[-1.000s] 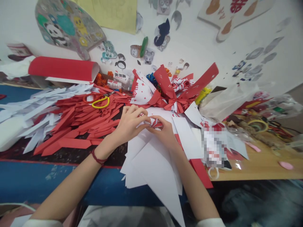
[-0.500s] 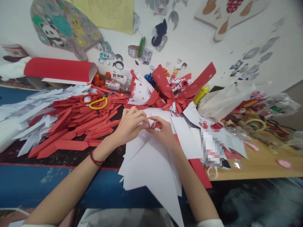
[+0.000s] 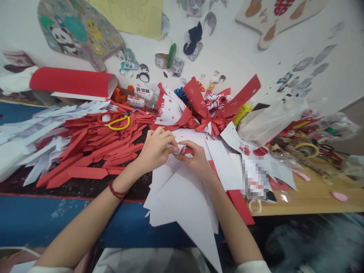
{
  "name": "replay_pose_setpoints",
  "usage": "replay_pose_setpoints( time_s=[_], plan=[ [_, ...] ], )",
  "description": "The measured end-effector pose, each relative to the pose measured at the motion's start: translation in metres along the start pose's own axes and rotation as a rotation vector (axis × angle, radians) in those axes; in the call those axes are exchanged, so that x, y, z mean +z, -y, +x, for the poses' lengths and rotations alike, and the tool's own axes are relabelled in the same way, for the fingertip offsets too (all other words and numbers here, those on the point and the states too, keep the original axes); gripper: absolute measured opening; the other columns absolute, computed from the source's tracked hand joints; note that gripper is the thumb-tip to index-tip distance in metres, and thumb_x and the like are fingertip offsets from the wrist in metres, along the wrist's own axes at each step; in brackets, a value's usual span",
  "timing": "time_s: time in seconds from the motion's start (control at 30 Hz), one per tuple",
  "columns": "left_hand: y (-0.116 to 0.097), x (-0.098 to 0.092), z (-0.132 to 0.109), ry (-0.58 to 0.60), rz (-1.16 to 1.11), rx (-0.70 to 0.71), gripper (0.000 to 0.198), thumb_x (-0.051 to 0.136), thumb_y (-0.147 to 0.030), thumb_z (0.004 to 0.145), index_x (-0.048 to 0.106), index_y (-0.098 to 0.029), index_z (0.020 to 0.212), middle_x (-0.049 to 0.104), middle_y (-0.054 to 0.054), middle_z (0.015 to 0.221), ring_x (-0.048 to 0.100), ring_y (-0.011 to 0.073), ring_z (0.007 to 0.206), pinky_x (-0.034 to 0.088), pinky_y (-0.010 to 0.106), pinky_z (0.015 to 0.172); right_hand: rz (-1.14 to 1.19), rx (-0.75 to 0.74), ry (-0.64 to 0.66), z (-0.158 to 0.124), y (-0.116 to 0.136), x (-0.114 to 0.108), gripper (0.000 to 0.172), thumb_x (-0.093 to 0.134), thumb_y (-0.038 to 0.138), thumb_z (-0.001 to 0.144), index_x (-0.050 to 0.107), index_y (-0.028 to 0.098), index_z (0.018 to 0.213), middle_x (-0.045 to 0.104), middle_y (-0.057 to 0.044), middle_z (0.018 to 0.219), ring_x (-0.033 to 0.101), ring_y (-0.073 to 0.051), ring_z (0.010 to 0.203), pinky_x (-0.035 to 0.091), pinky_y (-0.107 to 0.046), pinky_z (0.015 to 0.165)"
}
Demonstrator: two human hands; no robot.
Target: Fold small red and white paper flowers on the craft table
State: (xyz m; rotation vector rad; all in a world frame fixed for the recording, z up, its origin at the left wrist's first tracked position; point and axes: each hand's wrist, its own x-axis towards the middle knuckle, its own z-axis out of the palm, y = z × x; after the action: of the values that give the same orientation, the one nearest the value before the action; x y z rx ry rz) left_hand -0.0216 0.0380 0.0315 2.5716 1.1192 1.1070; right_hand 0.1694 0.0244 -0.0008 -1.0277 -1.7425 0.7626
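Observation:
Between my two hands is a small folded red-and-white paper piece. My right hand grips its right side with thumb and fingers. From the left, my left hand pinches its other end; a dark red cord bracelet circles that wrist. Below the hands lie overlapping white paper sheets, one corner hanging past the table's front edge. Just behind the hands stand patterned red-and-white folded paper pieces and a red paper bow shape. Fingers hide part of the held piece.
Heaps of red paper strips and white paper strips cover the left side, with yellow-handled scissors on top. A red paper roll lies behind. At right are a plastic bag and a tape roll.
My left fingers have shifted slightly and closed more tightly at the left end of the folded paper piece. My right hand keeps its hold. The whole view has moved a little.

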Motion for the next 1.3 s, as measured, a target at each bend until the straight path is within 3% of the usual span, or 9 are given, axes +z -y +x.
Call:
replay_pose_setpoints(
  time_s=[0.2,0.3,0.43,0.6,0.73,0.97,1.13,1.2,1.3],
  plan=[
    [0.009,-0.007,0.002,0.023,-0.401,-0.117,0.017,0.068,-0.038,0.083,0.069,-0.021,0.082,0.069,0.002,0.082,0.056,0.0168,0.078,0.041,0.03,0.074,0.023,-0.026,0.022,0.0,-0.002,-0.002,0.039,0.08,0.035,0.069,0.068,0.027,0.105,0.071,-0.003,0.105,0.066,-0.022,0.093,0.051,-0.038,0.088],
    [0.011,-0.004,0.002,-0.008,-0.258,-0.095,0.017,0.068,-0.036,0.083,0.068,-0.022,0.075,0.066,0.0,0.074,0.054,0.0171,0.077,0.037,0.032,0.078,0.028,-0.056,0.053,-0.002,0.001,-0.001,0.047,0.08,0.032,0.07,0.065,0.03,0.115,0.069,-0.002,0.114,0.065,-0.023,0.099,0.05,-0.038,0.091],
    [0.008,0.004,-0.001,-0.035,-0.099,-0.051,0.008,0.065,-0.03,0.087,0.068,-0.023,0.084,0.067,-0.001,0.08,0.052,0.0179,0.081,0.031,0.036,0.082,0.043,-0.069,0.077,-0.004,0.006,0.0,0.06,0.076,0.028,0.074,0.053,0.034,0.129,0.067,-0.002,0.122,0.065,-0.021,0.102,0.052,-0.035,0.086],
    [0.001,0.001,-0.001,-0.115,0.072,0.037,0.012,0.06,-0.033,0.092,0.068,-0.024,0.094,0.068,0.002,0.093,0.051,0.0207,0.089,0.029,0.037,0.08,-0.082,-0.111,-0.044,-0.002,0.005,-0.001,0.049,0.076,0.028,0.075,0.059,0.031,0.121,0.066,-0.002,0.121,0.065,-0.02,0.097,0.051,-0.034,0.089],
    [0.0,-0.003,0.0,-0.094,0.003,0.131,0.024,0.064,-0.043,0.088,0.069,-0.027,0.105,0.068,0.003,0.101,0.052,0.0194,0.09,0.031,0.035,0.079,-0.147,-0.094,-0.084,-0.001,0.004,-0.001,0.05,0.073,0.033,0.079,0.058,0.03,0.126,0.067,-0.003,0.118,0.066,-0.019,0.09,0.051,-0.035,0.089],
    [0.002,0.002,-0.001,-0.152,-0.082,0.16,0.015,0.065,-0.037,0.089,0.072,-0.025,0.092,0.07,0.001,0.094,0.051,0.0173,0.084,0.032,0.035,0.078,-0.097,-0.096,-0.021,-0.002,0.005,0.0,0.051,0.075,0.04,0.076,0.061,0.028,0.124,0.069,-0.003,0.117,0.067,-0.019,0.09,0.051,-0.034,0.089],
    [0.0,0.001,-0.001,-0.144,-0.154,0.116,0.011,0.061,-0.029,0.092,0.07,-0.022,0.095,0.069,0.002,0.095,0.052,0.0165,0.087,0.035,0.033,0.079,0.036,-0.041,0.044,-0.002,0.003,-0.003,0.038,0.052,0.047,0.093,0.063,0.024,0.121,0.071,-0.005,0.107,0.067,-0.014,0.073,0.054,-0.029,0.072],
    [-0.003,0.003,-0.001,-0.131,-0.113,0.088,0.01,0.06,-0.026,0.092,0.068,-0.021,0.094,0.068,0.002,0.094,0.053,0.0165,0.088,0.035,0.032,0.078,0.037,-0.039,0.045,-0.001,0.001,-0.003,0.038,0.049,0.047,0.095,0.064,0.024,0.121,0.071,-0.005,0.109,0.067,-0.014,0.075,0.054,-0.028,0.07],
    [-0.006,0.008,-0.003,-0.15,-0.045,0.051,0.004,0.063,-0.022,0.087,0.065,-0.02,0.085,0.067,0.0,0.088,0.054,0.0157,0.084,0.034,0.031,0.075,-0.005,-0.045,0.055,-0.001,0.0,-0.002,0.036,0.05,0.046,0.094,0.064,0.026,0.121,0.069,-0.004,0.119,0.067,-0.017,0.092,0.054,-0.03,0.079]
  ],
)
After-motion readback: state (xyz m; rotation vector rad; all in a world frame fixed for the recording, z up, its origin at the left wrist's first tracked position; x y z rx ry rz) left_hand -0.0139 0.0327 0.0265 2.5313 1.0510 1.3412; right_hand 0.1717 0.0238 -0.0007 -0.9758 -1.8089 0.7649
